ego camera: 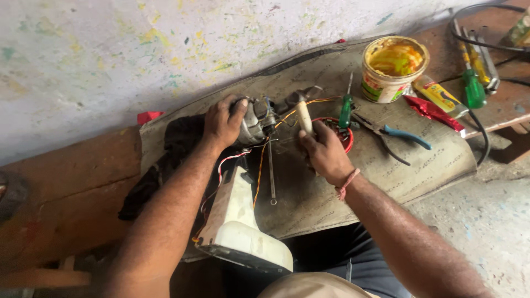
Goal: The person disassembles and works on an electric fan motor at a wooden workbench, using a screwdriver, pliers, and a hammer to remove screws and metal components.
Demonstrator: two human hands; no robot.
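Just above the white housing (243, 226), the left hand (222, 122) clamps over the grey motor (255, 122) on the bench (72, 182). To its right, the right hand (323, 153) grips a hammer's pale wooden handle (304, 117), long axis nearly upright, head tipped toward the motor. Between them lies a thin metal rod (271, 171), nearer the right hand.

white housing (243, 232) | orange wires (258, 176) | green screwdriver (345, 110) | blue-handled pliers (406, 136) | yellow tub (393, 66)
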